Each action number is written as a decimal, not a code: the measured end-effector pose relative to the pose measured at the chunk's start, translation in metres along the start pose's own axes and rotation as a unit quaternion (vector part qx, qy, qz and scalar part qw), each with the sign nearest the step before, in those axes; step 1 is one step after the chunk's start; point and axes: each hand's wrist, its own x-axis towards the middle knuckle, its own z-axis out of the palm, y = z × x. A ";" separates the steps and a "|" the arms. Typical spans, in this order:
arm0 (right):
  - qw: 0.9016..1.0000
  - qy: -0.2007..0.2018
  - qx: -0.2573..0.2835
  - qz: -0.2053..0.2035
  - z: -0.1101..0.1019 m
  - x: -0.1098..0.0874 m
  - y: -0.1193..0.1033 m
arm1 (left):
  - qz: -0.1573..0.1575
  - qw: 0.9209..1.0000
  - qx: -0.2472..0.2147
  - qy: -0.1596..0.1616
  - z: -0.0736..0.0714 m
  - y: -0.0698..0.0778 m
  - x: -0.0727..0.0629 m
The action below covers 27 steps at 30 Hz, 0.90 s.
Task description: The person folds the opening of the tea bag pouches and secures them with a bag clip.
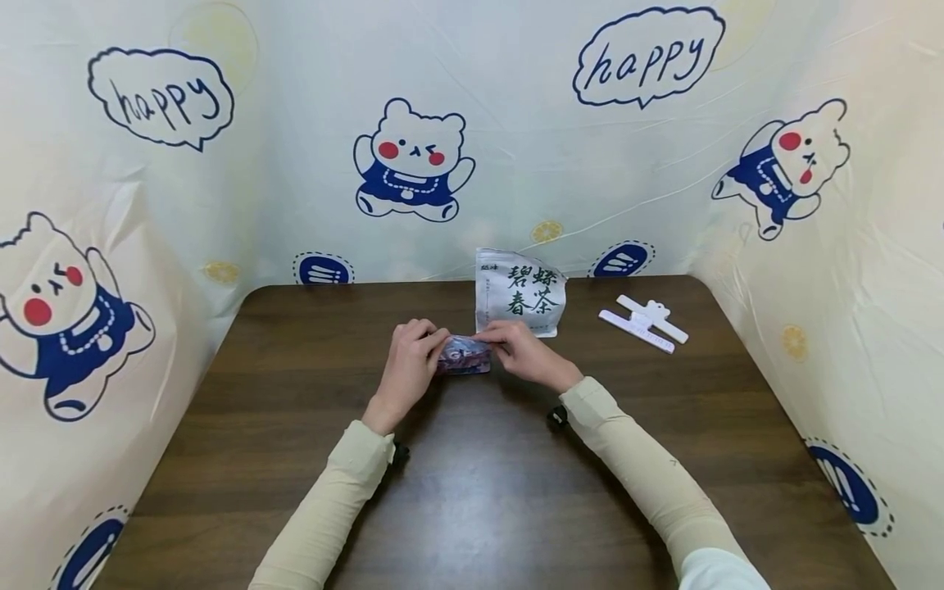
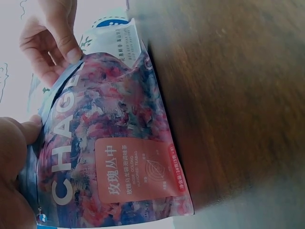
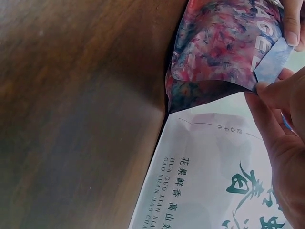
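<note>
Just below the head frame's centre, a glossy pink-and-blue plastic pouch (image 1: 465, 360) is pinched along its left-to-right top edge by the left grip (image 1: 410, 362) and the right grip (image 1: 528, 356), one near each end, its body below both.

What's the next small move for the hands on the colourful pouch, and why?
Probably run the right hand along the top of the colourful pouch to crease it: a pale flap looks folded over beside that hand, and the left hand holds the other end.

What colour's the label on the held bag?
Salmon pink; the label shows best in the left wrist view.
</note>
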 end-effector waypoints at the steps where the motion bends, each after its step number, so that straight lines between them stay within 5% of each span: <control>1: 1.000 0.001 0.001 -0.003 0.000 0.000 0.000 | 0.001 1.000 0.000 0.002 0.000 0.000 0.000; 13: 1.000 0.008 0.005 -0.004 0.000 0.003 -0.003 | 0.000 1.000 -0.013 0.008 0.001 -0.001 0.001; 27: 1.000 0.026 -0.010 -0.012 0.008 0.036 -0.023 | 0.011 0.999 -0.018 0.029 0.002 -0.002 0.001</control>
